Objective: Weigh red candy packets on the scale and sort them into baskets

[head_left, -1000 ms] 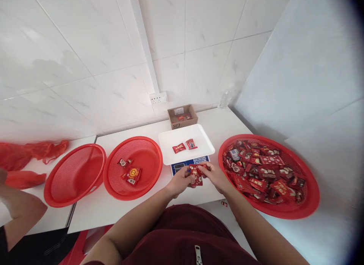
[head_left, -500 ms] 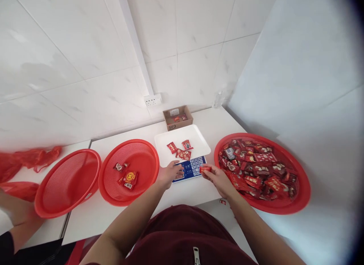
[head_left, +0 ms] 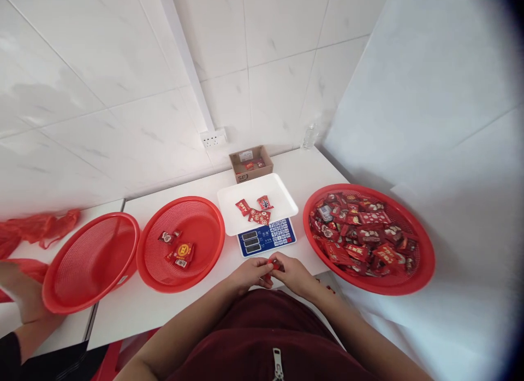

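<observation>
My left hand (head_left: 252, 274) and my right hand (head_left: 293, 273) meet in front of my body, just below the scale. Pinched between both sets of fingers is a small red packet (head_left: 273, 265), mostly hidden by them. The digital scale (head_left: 268, 240) shows a blue keypad panel and a white tray (head_left: 282, 198) on top. Several red snack packets (head_left: 258, 216) lie on that tray. To the right, a large red basket (head_left: 426, 261) is heaped with red packets. A red basket (head_left: 219, 239) on the left holds a few.
Another red basket (head_left: 65, 302) tilts at far left, beside red plastic bags (head_left: 53, 228). A cardboard box (head_left: 251, 176) stands behind the scale, near a clear bottle (head_left: 309, 136). Another person's arm (head_left: 30, 310) reaches in at the left edge. Small red bits (head_left: 329, 289) lie below the table edge.
Both hands have drawn back from the scale towards my body and come together. The red packet, earlier in my right hand alone, is now between both. The camera view has shifted slightly.
</observation>
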{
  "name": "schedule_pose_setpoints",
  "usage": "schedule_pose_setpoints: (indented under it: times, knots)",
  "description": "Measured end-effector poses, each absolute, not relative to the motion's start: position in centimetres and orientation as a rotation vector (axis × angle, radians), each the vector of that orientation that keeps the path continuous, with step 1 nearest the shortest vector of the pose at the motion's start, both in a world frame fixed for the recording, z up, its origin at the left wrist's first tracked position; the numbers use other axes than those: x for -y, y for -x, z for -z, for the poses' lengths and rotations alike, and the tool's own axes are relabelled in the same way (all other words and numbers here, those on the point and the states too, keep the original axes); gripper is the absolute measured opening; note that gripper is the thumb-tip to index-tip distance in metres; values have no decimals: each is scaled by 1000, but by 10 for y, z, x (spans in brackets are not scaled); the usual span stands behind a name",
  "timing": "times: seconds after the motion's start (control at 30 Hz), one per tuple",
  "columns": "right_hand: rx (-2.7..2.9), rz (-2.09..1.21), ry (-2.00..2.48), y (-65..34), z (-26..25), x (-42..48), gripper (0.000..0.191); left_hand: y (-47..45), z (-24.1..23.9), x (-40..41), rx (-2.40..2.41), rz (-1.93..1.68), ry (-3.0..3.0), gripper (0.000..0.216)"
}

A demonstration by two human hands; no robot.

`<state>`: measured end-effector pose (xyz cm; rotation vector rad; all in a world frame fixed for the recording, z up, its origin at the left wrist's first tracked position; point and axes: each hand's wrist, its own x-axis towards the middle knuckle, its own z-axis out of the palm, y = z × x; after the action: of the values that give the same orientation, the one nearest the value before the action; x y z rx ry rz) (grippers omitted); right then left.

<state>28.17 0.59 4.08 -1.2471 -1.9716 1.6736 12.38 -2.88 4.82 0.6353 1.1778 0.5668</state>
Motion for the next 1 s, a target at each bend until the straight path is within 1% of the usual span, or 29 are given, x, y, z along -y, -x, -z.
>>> schedule_pose_setpoints:
  times: [0.07, 0.2, 0.27, 0.37, 0.5, 0.57, 0.67, 0.73, 0.87, 1.0]
  knots:
    - [2046, -1604, 1254, -282, -45, -5, 17, -123, -48, 29, -1187, -586, -623, 44]
    - [2098, -1587, 1235, -285, -57, -6, 40, -120, -49, 28, -1193, -623, -603, 42]
    - [2075, -1584, 1242, -291, -60, -11, 44, -117, -50, 28, -1213, -653, -585, 43]
    - [1970, -1454, 1338, -313, -53, -30, 41, -111, -52, 30, -1282, -685, -552, 44]
    - [1850, -1084, 1664, -363, -25, -69, 34, -102, -52, 33, -1339, -702, -528, 45]
    - [1898, -848, 1869, -389, -9, -86, 34, -99, -52, 35, -1355, -706, -512, 45]
    - [2050, -616, 2065, -413, 11, -103, 36, -98, -54, 37, -1363, -718, -498, 44]
    - [2090, -547, 2120, -418, 20, -108, 38, -99, -56, 38, -1367, -729, -497, 43]
    - [2100, -515, 2162, -411, 30, -111, 38, -101, -58, 38, -1368, -728, -497, 43]
    - [2089, -516, 2189, -403, 34, -111, 26, -100, -57, 39, -1363, -730, -480, 43]
